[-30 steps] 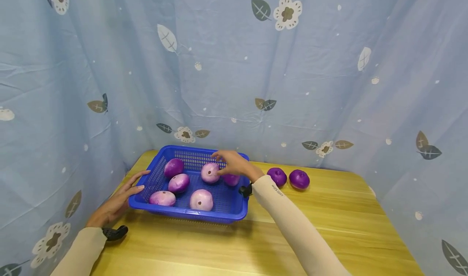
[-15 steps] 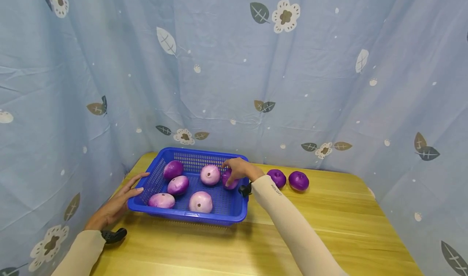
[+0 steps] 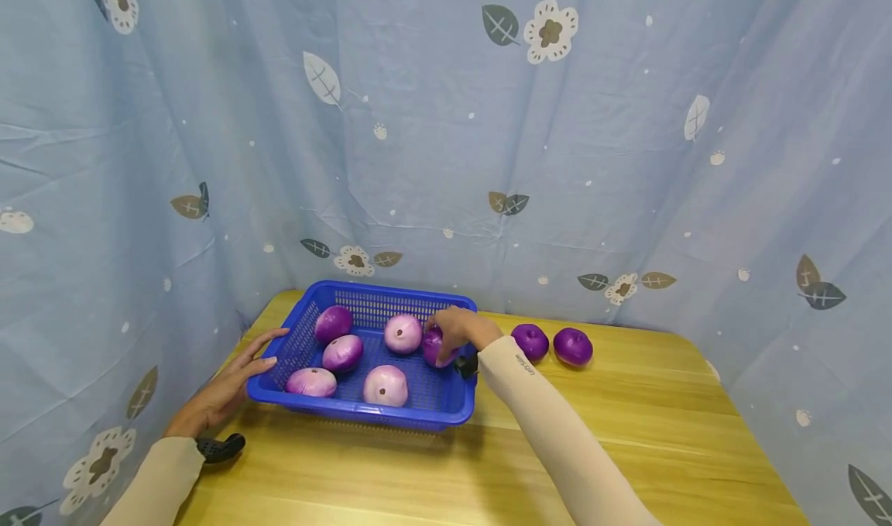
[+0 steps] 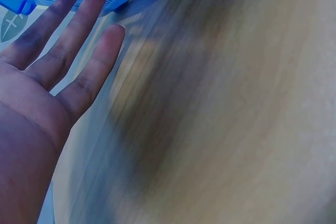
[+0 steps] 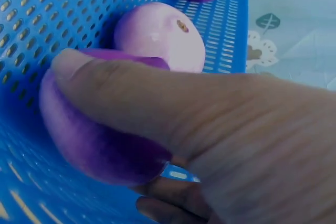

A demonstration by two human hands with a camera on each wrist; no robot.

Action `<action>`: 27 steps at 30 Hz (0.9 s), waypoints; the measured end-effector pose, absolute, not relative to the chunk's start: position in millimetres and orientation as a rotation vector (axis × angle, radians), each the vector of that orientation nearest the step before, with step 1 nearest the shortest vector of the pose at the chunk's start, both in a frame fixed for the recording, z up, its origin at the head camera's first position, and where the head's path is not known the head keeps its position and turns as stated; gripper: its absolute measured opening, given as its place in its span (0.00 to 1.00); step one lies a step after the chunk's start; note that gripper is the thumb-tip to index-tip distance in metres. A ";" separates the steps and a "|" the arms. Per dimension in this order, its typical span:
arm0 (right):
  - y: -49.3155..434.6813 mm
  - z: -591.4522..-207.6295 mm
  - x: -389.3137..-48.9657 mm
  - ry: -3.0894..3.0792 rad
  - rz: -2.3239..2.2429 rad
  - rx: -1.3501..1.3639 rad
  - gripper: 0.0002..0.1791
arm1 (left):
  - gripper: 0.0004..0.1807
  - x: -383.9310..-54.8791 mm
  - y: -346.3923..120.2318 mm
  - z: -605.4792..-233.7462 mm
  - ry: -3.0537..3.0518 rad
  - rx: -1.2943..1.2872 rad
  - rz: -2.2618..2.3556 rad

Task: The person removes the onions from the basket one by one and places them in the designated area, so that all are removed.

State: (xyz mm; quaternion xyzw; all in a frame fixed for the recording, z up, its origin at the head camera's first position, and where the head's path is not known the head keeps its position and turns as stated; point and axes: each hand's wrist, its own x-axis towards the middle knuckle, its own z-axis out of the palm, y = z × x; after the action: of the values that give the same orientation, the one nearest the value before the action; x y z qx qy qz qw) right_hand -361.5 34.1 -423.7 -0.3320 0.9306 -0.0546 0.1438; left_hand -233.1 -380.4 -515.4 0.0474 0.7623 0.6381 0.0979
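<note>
Currently, the glossy, deep-purple, rounded onion (image 3: 432, 346) sits at the right end of the blue, perforated plastic basket (image 3: 362, 410), just beside a pale pink-purple, round onion (image 3: 403, 334). The right hand (image 3: 461, 327) grips it between curled thumb and fingers; the left hand (image 3: 226, 383) extends straight, spread fingers to the basket's left rim. Handling is likely light, firm and slippery; grasp across the widest girth. Fingers mask its ends: pointing direction and long axis cannot be determined.

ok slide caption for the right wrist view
Right grip holds a purple onion in a blue basket, paler onion beyond.
</note>
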 end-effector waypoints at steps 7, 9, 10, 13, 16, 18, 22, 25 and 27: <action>38.6 -414.4 -364.4 2.706 -0.320 -1.022 0.38 | 0.35 -233.0 -379.8 -514.3 2.241 0.159 1.893; 41.3 -412.2 -365.6 2.706 -0.398 -1.037 0.38 | 0.35 -232.4 -379.7 -513.2 2.233 0.159 1.898; 42.9 -412.0 -366.2 2.703 -0.434 -1.041 0.38 | 0.35 -232.1 -379.6 -513.0 2.231 0.162 1.901; 47.3 -411.8 -367.5 2.701 -0.507 -1.049 0.39 | 0.34 -231.3 -379.7 -513.2 2.227 0.173 1.906; 51.0 -411.1 -367.4 2.705 -0.553 -1.070 0.39 | 0.34 -231.3 -379.7 -513.8 2.225 0.150 1.905; 53.0 -409.3 -366.5 2.709 -0.589 -1.081 0.39 | 0.34 -231.3 -379.4 -514.1 2.232 0.136 1.894; 57.3 -404.6 -364.7 2.719 -0.638 -1.107 0.38 | 0.35 -231.9 -379.1 -514.7 2.236 0.109 1.893; 61.8 -401.1 -364.0 2.735 -0.660 -1.122 0.38 | 0.35 -232.6 -378.5 -515.2 2.238 0.092 1.895; 65.5 -399.0 -363.5 2.744 -0.670 -1.124 0.38 | 0.35 -233.2 -377.9 -515.2 2.244 0.093 1.885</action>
State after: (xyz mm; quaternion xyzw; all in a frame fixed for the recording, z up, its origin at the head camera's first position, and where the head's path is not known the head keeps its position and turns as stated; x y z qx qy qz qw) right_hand -363.5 65.5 -399.0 -0.3691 0.9016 -0.2200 0.0507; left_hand -233.2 -377.9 -515.2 0.0314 0.7612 0.6393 0.1043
